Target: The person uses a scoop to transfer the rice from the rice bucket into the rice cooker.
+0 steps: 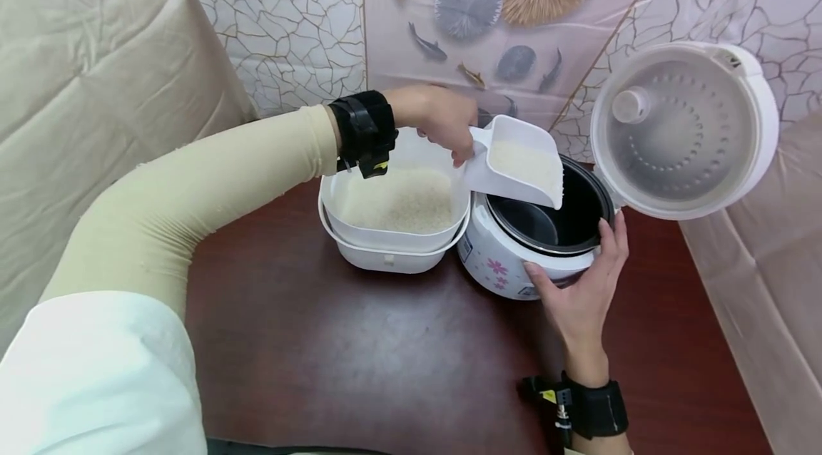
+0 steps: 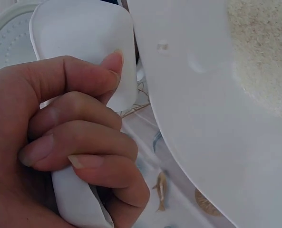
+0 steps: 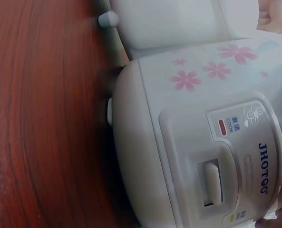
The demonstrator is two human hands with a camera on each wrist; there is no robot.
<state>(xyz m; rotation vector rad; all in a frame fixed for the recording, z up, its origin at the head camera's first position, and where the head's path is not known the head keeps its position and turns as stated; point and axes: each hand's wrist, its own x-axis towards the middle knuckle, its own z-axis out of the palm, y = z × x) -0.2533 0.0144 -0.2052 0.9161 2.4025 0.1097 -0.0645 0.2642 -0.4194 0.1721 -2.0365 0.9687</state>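
Note:
My left hand grips the handle of a white scoop, fingers curled round it in the left wrist view. Rice lies in the scoop, whose front lip overhangs the black inner pot of a white rice cooker. The dark inside of the pot shows through the gap beyond the scoop. With thumb at the front and fingers at the right rim, my right hand holds the cooker. The cooker's front, with pink flowers and a cook switch, fills the right wrist view.
A white bin with rice in it stands left of the cooker, close against it. The cooker's lid is raised on the right. A patterned cloth hangs behind the brown table.

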